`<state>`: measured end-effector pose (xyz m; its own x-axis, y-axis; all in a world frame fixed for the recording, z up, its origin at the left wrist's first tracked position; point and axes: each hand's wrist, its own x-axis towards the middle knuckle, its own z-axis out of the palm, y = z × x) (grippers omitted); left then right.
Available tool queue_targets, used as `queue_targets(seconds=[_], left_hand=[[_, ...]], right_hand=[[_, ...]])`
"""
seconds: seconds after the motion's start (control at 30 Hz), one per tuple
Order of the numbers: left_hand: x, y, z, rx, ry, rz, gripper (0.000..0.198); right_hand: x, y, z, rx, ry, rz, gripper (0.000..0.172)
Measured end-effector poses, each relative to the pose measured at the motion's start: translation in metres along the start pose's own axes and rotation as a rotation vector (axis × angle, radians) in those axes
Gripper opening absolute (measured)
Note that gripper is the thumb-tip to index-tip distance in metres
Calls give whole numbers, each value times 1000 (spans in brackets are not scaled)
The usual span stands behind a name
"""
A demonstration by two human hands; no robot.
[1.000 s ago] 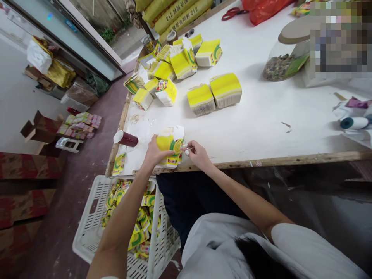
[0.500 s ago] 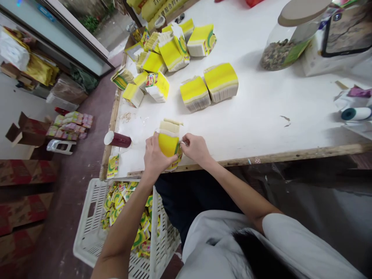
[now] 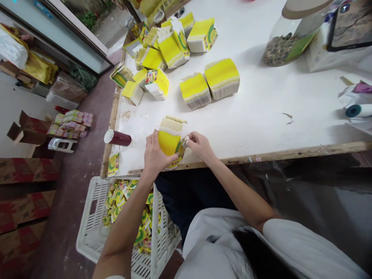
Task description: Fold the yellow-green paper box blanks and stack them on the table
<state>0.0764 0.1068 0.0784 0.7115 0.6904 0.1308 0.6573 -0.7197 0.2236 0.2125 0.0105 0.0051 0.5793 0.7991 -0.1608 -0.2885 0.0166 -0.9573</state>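
My left hand [image 3: 155, 155] is wrapped round a stack of yellow packets [image 3: 169, 141] at the table's front edge, its thumb across the near part. My right hand [image 3: 200, 147] is pinched at the stack's right side, close to a packet's green-and-yellow printed face; what lies between the fingertips is too small to name. Beyond the hands stand two yellow stacks side by side, a smaller one [image 3: 195, 91] and a larger one [image 3: 222, 78]. More yellow stacks [image 3: 173, 48] crowd the far left of the white table.
A dark red cup [image 3: 117, 138] lies on its side at the left, near a single packet [image 3: 113, 164]. Below the table edge, a white crate [image 3: 94, 217] holds many packets. A jar of pebble-like pieces [image 3: 281, 48] and a phone [image 3: 350, 27] are at the far right.
My right hand has moved slightly right, away from the stack, and the printed packet edge at its fingertips looks pulled outward. My left hand keeps its hold.
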Motion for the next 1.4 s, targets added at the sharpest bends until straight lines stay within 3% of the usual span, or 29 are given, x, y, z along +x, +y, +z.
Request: queue_targets(seconds=[0.23,0.33,0.43,0.63,0.73,0.87,0.97,1.13,1.3,1.4], left_hand=[[-5,-2,-8,-36,46,57,110],[-10,-4,-9,-54,37,95,110],[-14,-5,-9,-70,30,102,112],[-14,-2,-16,-75,63,104,108],[-16,-1,-19,-69,75,93,108],[-21,-2,-20,-80,65,116,108],[-23,0,-20,-64,40,151,108],[-23,9,-27,-19,62,214,108],[-28,19,-35,-8,48,245,107],[-30,23,-37,-1,24,246,108]], right_hand=[[-8,-8,-10,502,-321,190,17],[-12,-13,-16,499,-423,233,27],[-12,-20,-18,514,-413,207,32],[0,-43,-20,714,-224,252,33],[4,-52,-22,695,-364,265,35],[3,-57,-25,685,-593,163,33],[3,-63,-24,702,-564,122,27],[10,-79,-22,690,-474,189,28],[15,-85,-22,604,-604,197,41],[14,-88,-22,586,-661,163,39]])
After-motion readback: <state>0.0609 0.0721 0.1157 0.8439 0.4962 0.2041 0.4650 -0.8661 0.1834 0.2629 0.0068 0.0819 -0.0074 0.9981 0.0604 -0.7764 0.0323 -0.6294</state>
